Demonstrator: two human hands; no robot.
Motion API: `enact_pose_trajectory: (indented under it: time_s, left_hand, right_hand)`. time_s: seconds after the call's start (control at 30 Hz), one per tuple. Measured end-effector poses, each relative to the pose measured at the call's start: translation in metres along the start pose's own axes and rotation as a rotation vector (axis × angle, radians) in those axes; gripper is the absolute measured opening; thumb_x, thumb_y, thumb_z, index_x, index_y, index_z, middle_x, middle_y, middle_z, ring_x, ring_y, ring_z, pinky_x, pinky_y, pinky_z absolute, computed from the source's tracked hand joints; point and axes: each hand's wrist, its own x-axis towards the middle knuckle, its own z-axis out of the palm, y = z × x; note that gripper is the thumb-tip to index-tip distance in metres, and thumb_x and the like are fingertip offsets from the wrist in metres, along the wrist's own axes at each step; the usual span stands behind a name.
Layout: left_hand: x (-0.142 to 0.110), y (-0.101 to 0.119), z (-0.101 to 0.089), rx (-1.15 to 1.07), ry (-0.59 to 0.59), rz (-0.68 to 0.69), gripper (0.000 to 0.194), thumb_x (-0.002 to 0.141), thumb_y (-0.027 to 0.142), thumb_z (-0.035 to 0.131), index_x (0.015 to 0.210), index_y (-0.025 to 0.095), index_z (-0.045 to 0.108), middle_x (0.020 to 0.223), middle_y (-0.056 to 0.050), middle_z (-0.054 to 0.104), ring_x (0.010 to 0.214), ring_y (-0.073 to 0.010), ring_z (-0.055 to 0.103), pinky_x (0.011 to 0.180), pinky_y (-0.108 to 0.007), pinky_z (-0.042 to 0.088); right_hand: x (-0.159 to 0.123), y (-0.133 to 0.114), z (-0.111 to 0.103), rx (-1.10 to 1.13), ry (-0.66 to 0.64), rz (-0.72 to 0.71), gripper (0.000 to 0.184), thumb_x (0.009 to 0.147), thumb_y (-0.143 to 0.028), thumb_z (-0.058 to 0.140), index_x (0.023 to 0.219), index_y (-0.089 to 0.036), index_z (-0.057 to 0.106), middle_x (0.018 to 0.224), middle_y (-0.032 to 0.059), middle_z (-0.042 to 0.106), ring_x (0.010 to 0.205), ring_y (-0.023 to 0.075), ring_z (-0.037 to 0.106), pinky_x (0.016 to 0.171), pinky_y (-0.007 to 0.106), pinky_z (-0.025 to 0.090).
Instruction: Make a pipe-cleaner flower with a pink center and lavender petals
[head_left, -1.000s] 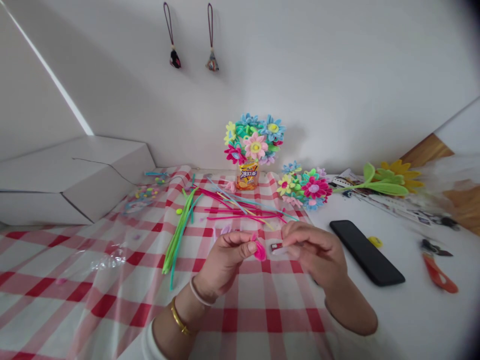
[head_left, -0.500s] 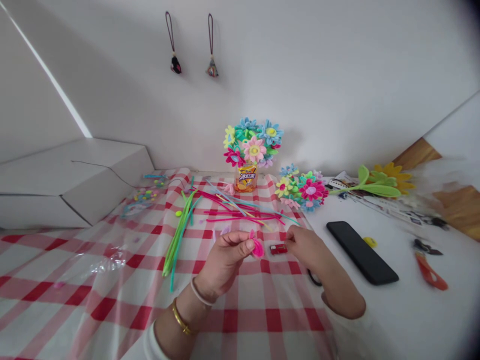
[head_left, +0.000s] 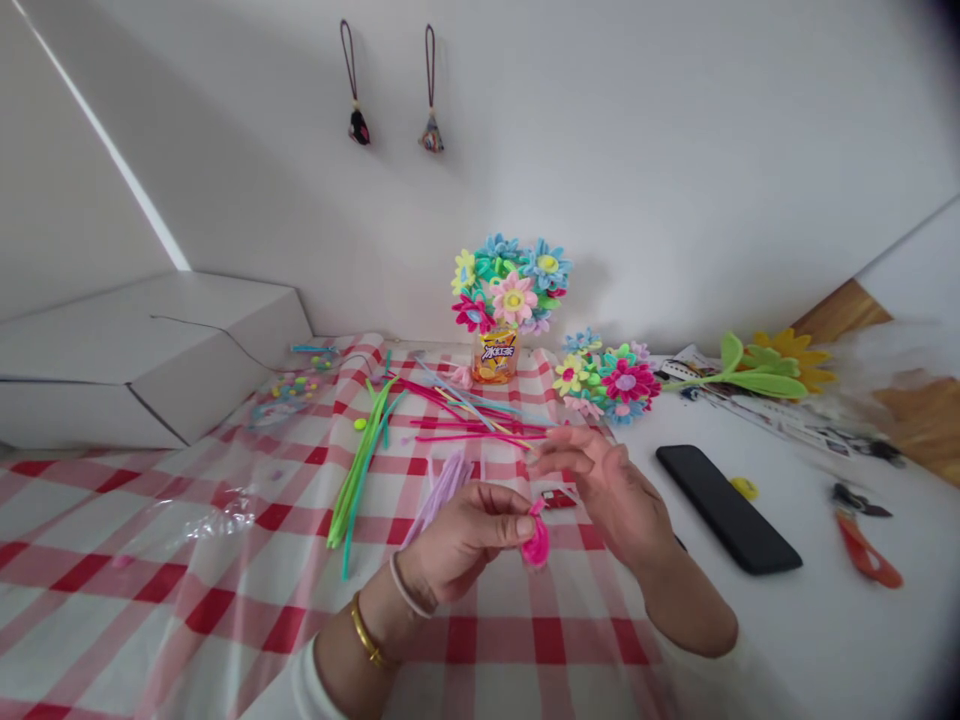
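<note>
Between the thumb and fingers of my left hand (head_left: 469, 535) is a looped hot-pink pipe cleaner (head_left: 535, 541), closed in a pinch. My right hand (head_left: 611, 490) is raised just to the right of it, fingers stretched out and holding nothing. Under those fingers, a small red item (head_left: 559, 498) lies on the checked cloth. Loose magenta pipe cleaners (head_left: 480, 436) are spread beyond both hands. A bundle of lilac pipe cleaners (head_left: 444, 490) lies behind my left hand, partly covered by it. Green pipe cleaners (head_left: 354, 475) lie farther left.
Pipe-cleaner flowers (head_left: 512, 285) stand in an orange-labelled cup (head_left: 496, 357) at the back. Another bunch of flowers (head_left: 611, 378) lies right of it. A black phone (head_left: 727, 508) and orange-handled cutters (head_left: 866, 548) rest on the right. A white box (head_left: 217, 365) is at left.
My left hand has moved down and slightly right with the pink pipe cleaner. My right hand has opened from a closed pose and turned. More of the lilac bundle shows.
</note>
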Motion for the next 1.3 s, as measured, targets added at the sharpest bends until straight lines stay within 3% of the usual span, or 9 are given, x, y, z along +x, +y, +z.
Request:
enact_pose_trajectory:
  time_s: [0.17,0.47,0.63,0.83,1.1,1.3]
  left_hand:
    - [0.002,-0.001,0.0,0.003,0.007,-0.021,0.01,0.067,0.02,0.069,0.074,0.013,0.07,0.057,-0.003,0.063,0.05,-0.0118,0.055,0.056,-0.025,0.039]
    - [0.002,0.0,-0.001,0.025,-0.007,-0.018,0.007,0.068,0.019,0.068,0.068,0.012,0.069,0.058,-0.004,0.062,0.052,-0.0118,0.054,0.057,-0.026,0.039]
    - [0.001,0.002,0.001,0.02,0.02,-0.014,0.009,0.066,0.022,0.069,0.066,0.013,0.068,0.057,-0.004,0.061,0.051,-0.0125,0.054,0.057,-0.027,0.039]
    - [0.002,0.002,0.001,-0.035,0.031,-0.025,0.01,0.067,0.023,0.069,0.064,0.013,0.067,0.056,-0.004,0.06,0.051,-0.0118,0.053,0.055,-0.026,0.04]
    - [0.003,0.001,0.001,-0.087,0.09,0.042,0.008,0.07,0.021,0.067,0.07,0.013,0.068,0.056,-0.003,0.061,0.053,-0.0109,0.054,0.056,-0.024,0.04]
    - [0.003,0.0,0.002,-0.15,0.15,0.072,0.009,0.066,0.02,0.071,0.073,0.013,0.07,0.057,-0.002,0.062,0.051,-0.0108,0.054,0.055,-0.025,0.041]
  right_hand:
    - [-0.003,0.0,0.003,0.101,-0.055,0.061,0.067,0.081,-0.067,0.007,0.11,-0.021,0.047,0.092,0.0109,0.064,0.089,0.0251,0.062,0.065,0.035,0.048]
    - [-0.003,-0.002,0.002,0.154,-0.068,0.066,0.07,0.08,-0.069,0.009,0.111,-0.021,0.048,0.095,0.0115,0.062,0.082,0.0247,0.063,0.062,0.035,0.047]
    - [-0.004,-0.003,0.001,0.119,-0.071,0.071,0.075,0.077,-0.072,0.005,0.112,-0.02,0.047,0.09,0.0112,0.062,0.088,0.0262,0.062,0.064,0.036,0.046]
    - [-0.006,-0.003,0.001,0.108,-0.081,-0.011,0.075,0.075,-0.075,0.01,0.112,-0.021,0.048,0.084,0.0094,0.063,0.085,0.0261,0.062,0.074,0.04,0.046]
    - [-0.011,-0.004,0.003,0.012,-0.049,-0.125,0.077,0.07,-0.078,0.021,0.118,-0.021,0.044,0.103,0.0124,0.063,0.086,0.0275,0.062,0.083,0.045,0.041]
    - [-0.013,-0.005,0.006,-0.036,-0.025,-0.168,0.074,0.072,-0.075,0.03,0.121,-0.021,0.041,0.087,0.0092,0.069,0.1,0.0297,0.057,0.092,0.047,0.034]
